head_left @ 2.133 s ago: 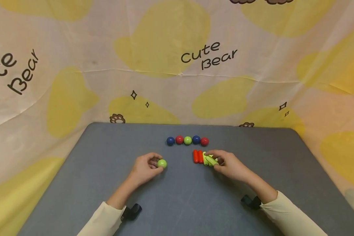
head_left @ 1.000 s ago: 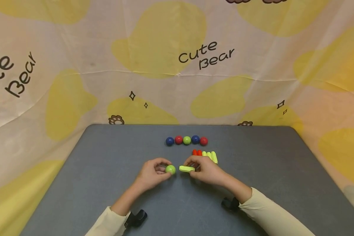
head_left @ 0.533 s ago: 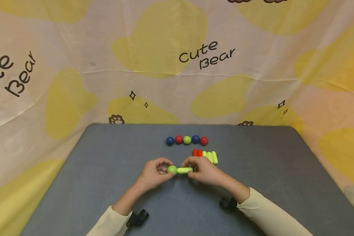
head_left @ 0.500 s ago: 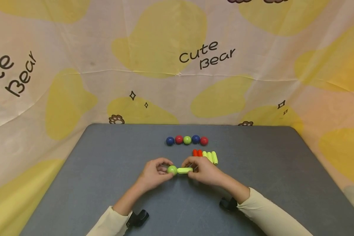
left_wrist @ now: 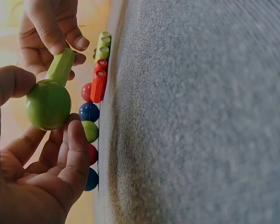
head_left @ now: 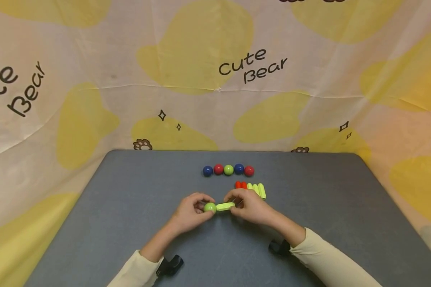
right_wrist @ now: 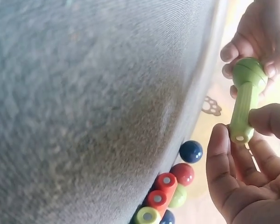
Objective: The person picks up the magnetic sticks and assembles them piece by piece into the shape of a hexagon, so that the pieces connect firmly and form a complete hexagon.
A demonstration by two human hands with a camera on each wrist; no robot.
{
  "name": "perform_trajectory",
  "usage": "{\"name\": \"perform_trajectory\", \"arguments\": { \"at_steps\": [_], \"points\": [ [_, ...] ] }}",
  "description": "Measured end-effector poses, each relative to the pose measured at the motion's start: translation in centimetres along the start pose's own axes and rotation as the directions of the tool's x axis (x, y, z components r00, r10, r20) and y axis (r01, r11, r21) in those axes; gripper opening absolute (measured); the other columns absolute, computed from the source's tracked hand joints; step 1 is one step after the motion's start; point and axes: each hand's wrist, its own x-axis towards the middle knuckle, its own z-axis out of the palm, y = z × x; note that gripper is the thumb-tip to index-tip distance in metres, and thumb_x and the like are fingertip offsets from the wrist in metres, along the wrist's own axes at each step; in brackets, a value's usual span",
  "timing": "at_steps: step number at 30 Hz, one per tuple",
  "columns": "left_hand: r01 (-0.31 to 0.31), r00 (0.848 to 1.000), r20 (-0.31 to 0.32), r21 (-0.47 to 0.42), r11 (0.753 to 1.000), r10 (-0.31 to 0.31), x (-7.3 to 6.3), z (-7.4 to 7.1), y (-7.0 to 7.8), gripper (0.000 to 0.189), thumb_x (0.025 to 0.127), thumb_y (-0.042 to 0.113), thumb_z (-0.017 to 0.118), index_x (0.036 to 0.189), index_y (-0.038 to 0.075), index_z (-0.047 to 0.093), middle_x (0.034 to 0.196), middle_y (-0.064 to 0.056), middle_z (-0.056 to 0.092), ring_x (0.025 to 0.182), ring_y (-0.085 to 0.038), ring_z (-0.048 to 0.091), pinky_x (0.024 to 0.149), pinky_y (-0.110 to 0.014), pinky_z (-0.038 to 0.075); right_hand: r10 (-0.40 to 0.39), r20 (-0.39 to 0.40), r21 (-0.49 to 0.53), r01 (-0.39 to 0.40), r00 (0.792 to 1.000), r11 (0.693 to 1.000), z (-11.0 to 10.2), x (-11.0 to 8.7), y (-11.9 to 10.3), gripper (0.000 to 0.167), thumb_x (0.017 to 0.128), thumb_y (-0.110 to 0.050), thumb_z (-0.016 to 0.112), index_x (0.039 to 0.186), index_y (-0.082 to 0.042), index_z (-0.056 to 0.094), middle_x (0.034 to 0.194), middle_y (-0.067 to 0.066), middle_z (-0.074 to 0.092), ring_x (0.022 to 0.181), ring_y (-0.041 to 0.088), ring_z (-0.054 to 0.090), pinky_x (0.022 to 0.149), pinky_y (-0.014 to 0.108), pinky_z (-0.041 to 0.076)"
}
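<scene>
Between its thumb and fingers, my left hand (head_left: 191, 213) pinches a glossy green ball (head_left: 210, 207). My right hand (head_left: 252, 207) pinches the far end of a ridged light green rod (head_left: 225, 206); a small pale disc shows in that rod end (right_wrist: 240, 138) in the right wrist view. Rod and ball meet end to end, in line between the two hands above the table. In the left wrist view the green ball (left_wrist: 48, 105) partly hides where they join. Behind the right hand lie two red rods (head_left: 241, 185) and three light green rods (head_left: 256, 189), partly covered by its fingers.
A row of several balls lies farther back, among them a blue ball (head_left: 208, 171), a green ball (head_left: 228, 170) and a red ball (head_left: 249, 171). The grey table (head_left: 147, 175) ends at a patterned cloth (head_left: 201, 71).
The right hand has lifted the green rod from beside the others and brought it left. The left hand has moved right with the ball. Ball and rod, apart before, now touch.
</scene>
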Motion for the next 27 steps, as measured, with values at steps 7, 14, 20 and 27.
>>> {"name": "perform_trajectory", "arguments": {
  "at_steps": [7, 14, 20, 27],
  "points": [
    [0.037, 0.999, -0.015, -0.009, 0.999, -0.037, 0.0, -0.2, -0.2, 0.02, 0.078, 0.007, 0.071, 0.097, 0.005, 0.066, 0.091, -0.008, 0.068, 0.074, -0.008, 0.061, 0.066, -0.018, 0.051, 0.002, -0.025, -0.005, -0.002, 1.0, 1.0, -0.8, -0.2, 0.6, 0.022, 0.082, -0.001, 0.067, 0.102, -0.007, 0.067, 0.097, 0.005, 0.069, 0.078, 0.008, 0.063, 0.068, 0.023, 0.053],
    [0.056, 0.998, -0.032, -0.054, 0.997, -0.058, -0.2, -0.5, -0.2, 0.022, 0.077, 0.0, 0.069, 0.098, 0.002, 0.065, 0.098, -0.013, 0.064, 0.074, -0.006, 0.06, 0.067, -0.017, 0.05, 0.049, -0.058, -0.039, -0.051, 0.997, 0.998, -2.6, -0.1, 1.0, 0.02, 0.083, -0.005, 0.068, 0.104, -0.004, 0.067, 0.101, 0.01, 0.07, 0.081, 0.015, 0.066, 0.069, 0.024, 0.054],
    [0.066, 0.996, -0.062, -0.015, 0.998, -0.066, -0.2, -0.6, -0.8, 0.021, 0.074, 0.002, 0.07, 0.093, 0.008, 0.065, 0.094, -0.008, 0.062, 0.072, -0.006, 0.059, 0.062, -0.018, 0.048, 0.079, -0.1, -0.06, -0.085, 0.992, 0.995, -4.2, 0.2, 1.7, 0.022, 0.082, -0.007, 0.068, 0.104, -0.006, 0.067, 0.101, 0.008, 0.07, 0.083, 0.016, 0.066, 0.07, 0.026, 0.055],
    [0.073, 0.994, -0.088, 0.026, 0.997, -0.07, -0.1, -0.8, -0.7, 0.018, 0.073, 0.003, 0.067, 0.088, 0.011, 0.06, 0.075, 0.002, 0.058, 0.057, -0.002, 0.047, 0.052, -0.018, 0.038, 0.071, -0.116, -0.116, -0.085, 0.991, 0.99, -5.6, 0.7, 2.6, 0.025, 0.084, -0.01, 0.067, 0.107, -0.004, 0.067, 0.105, 0.013, 0.069, 0.087, 0.021, 0.066, 0.074, 0.037, 0.057]
  ]
}}
